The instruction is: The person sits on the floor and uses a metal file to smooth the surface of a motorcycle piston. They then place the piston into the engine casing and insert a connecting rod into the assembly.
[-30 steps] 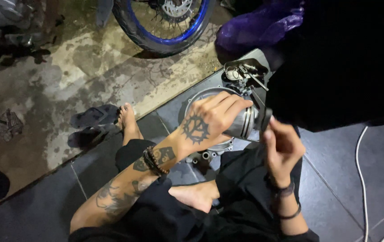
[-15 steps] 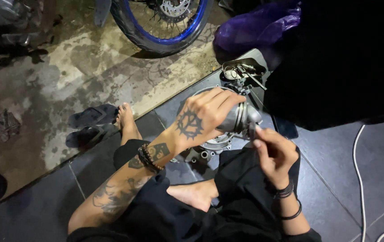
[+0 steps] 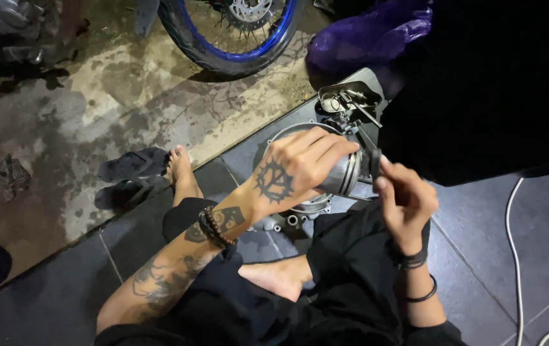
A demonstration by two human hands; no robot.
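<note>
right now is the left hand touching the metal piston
Touching. The head view shows the left hand wrapped over the grey metal piston, fingers closed on its top side with no gap; the right hand is at its end.

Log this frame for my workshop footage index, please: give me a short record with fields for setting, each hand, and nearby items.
setting: person seated cross-legged on dark floor tiles, beside stained concrete
left hand: left hand grips a grey metal piston
right hand: right hand pinches a dark ring at the piston's end
under hands: round metal engine cover
nearby: metal tray of small parts, motorcycle wheel with blue rim, purple plastic bag, sandals, white cable
</note>
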